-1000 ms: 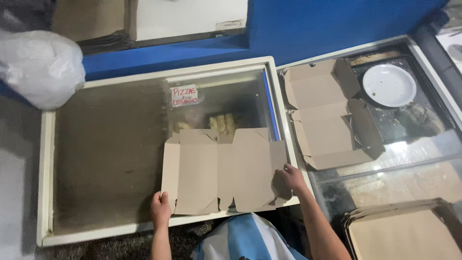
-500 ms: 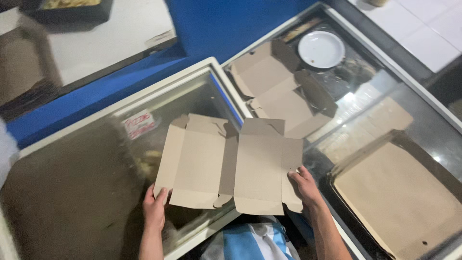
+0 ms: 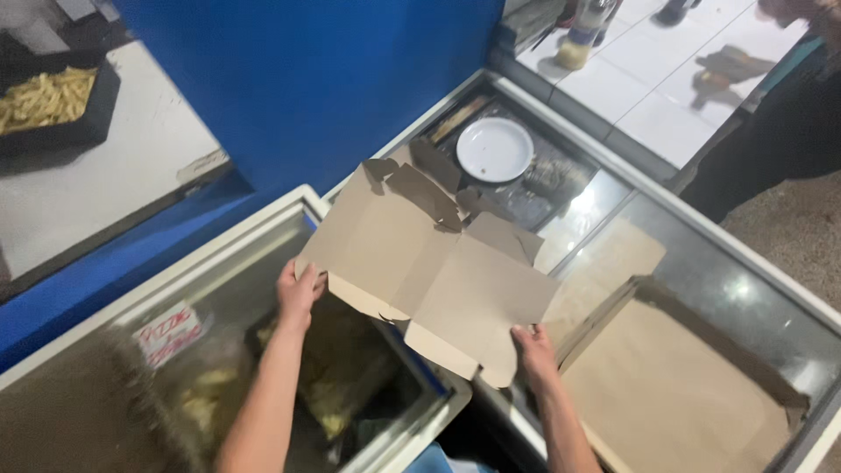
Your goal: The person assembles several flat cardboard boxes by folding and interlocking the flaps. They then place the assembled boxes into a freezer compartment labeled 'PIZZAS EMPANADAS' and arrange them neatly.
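cardboard: a flat brown unfolded box (image 3: 429,263) is held up above the seam between two glass-topped freezers (image 3: 701,254).
left hand (image 3: 298,293): fingers pinched on the box's left edge.
right hand (image 3: 533,350): fingers closed on its lower right edge.
beyond: a white plate (image 3: 495,149) is seen on the glass.

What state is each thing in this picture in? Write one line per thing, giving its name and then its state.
Cardboard box: unfolded flat, held up over the freezers.
Left hand: gripping the box's left edge.
Right hand: gripping the box's lower right edge.
White plate: empty, lying on the freezer lid.
Freezer lid: closed.
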